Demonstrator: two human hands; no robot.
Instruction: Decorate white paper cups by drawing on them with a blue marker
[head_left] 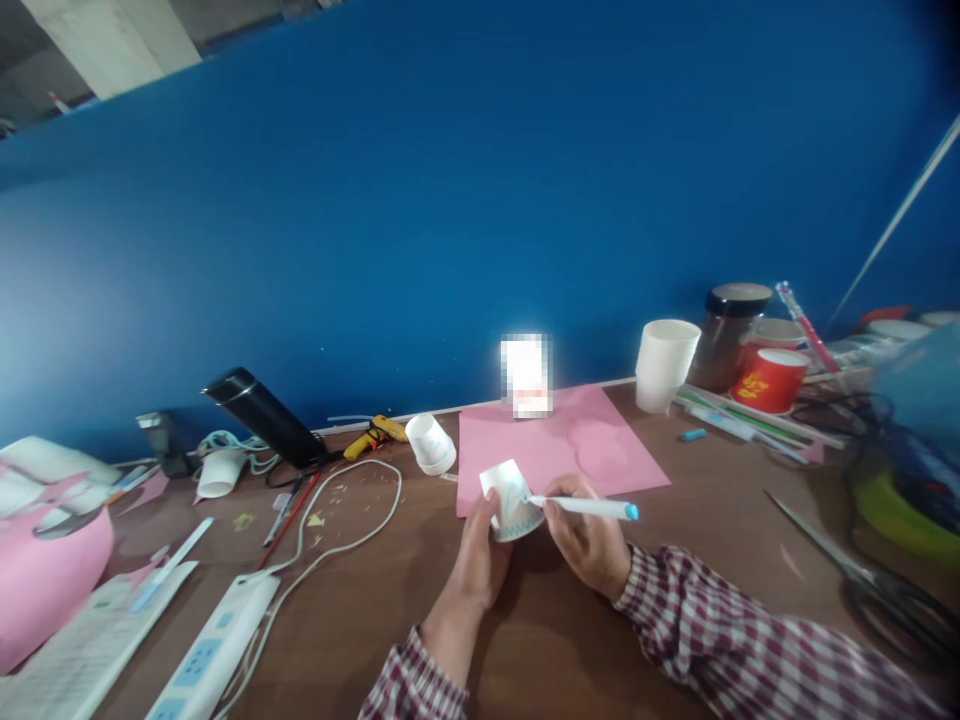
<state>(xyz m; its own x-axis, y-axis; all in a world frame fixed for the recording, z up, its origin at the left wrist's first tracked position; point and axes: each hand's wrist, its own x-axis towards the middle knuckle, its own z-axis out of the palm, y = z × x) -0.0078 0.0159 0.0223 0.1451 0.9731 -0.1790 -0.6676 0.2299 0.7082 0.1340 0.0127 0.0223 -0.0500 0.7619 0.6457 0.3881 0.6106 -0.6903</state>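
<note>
— Where is the paper cup?

— Upside down and tilted, just above the brown tabletop, at the near edge of the pink sheet. The left hand holds it from the left, fingers curled closed around its side.

— And the right hand?

— Its fingers are pinched shut on a white marker with a blue end. The marker lies nearly level, its tip touching the cup's wall, where blue lines already show.

— Anything close by?

— Another white cup lies tipped on the tabletop behind and to the left; a stack of cups stands farther right, by the blue wall.
</note>
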